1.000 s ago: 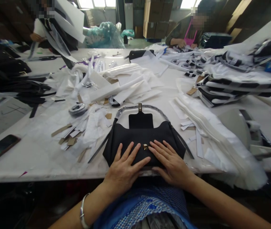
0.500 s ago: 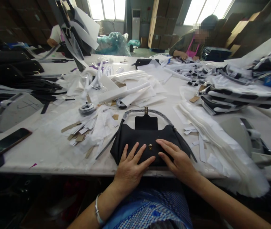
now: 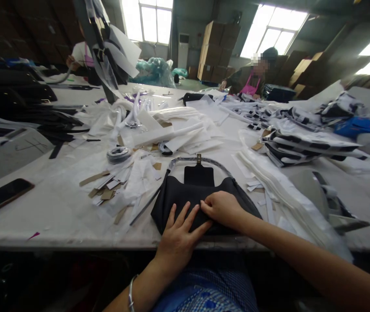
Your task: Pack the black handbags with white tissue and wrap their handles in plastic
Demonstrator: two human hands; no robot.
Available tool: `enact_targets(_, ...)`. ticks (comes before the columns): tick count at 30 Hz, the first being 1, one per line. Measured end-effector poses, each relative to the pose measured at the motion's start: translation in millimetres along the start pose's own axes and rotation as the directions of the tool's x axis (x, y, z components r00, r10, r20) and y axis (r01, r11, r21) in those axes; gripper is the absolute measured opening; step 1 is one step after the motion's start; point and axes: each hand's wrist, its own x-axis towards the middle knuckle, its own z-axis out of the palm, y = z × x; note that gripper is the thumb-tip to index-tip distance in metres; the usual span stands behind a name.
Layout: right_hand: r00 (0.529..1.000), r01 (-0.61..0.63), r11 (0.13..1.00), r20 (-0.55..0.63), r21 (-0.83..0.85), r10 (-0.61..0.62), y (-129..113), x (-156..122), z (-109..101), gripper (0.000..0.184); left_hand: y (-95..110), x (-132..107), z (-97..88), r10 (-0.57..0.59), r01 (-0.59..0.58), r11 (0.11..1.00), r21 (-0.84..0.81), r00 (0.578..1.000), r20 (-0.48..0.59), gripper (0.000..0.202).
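Observation:
A black handbag (image 3: 175, 195) lies at the table's front edge, its flap (image 3: 199, 176) folded back away from me. On the flap's end is a gold metal fitting (image 3: 199, 159). The bag's handle (image 3: 217, 162), wrapped in clear film, arches behind it. My left hand (image 3: 180, 236) rests flat on the bag's front with fingers spread. My right hand (image 3: 222, 210) is closed, fingers curled and pinching at the middle of the front. Its fingertips cover the spot of the small gold clasp, which is hidden now.
Paper and card scraps (image 3: 109, 186) and a tape roll (image 3: 119, 154) lie left of the bag. White wrapping sheets (image 3: 279, 190) run along the right. A phone (image 3: 5, 196) sits at far left. A co-worker in a pink apron (image 3: 250, 85) is across the table (image 3: 74, 229).
My right hand has gone from lying open on the bag to a closed pinch over the gold clasp, covering it. The left hand stays on the bag. The view has tilted up slightly.

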Motion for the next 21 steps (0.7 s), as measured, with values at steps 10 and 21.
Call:
enact_targets(10, 0.942, 0.196, 0.971, -0.301, 0.136, -0.148, 55.8, 86.5, -60.7, 0.03, -4.6, 1.1, 6.5, 0.043, -0.035, 0.998, 0.056, 0.988, -0.149, 0.051)
enact_targets(21, 0.837, 0.276, 0.96, -0.478, -0.053, -0.267, 45.0, 238.4, -81.3, 0.03, -15.0, -1.4, 42.9, 0.161, -0.044, 0.929, 0.366, 0.942, -0.296, 0.043)
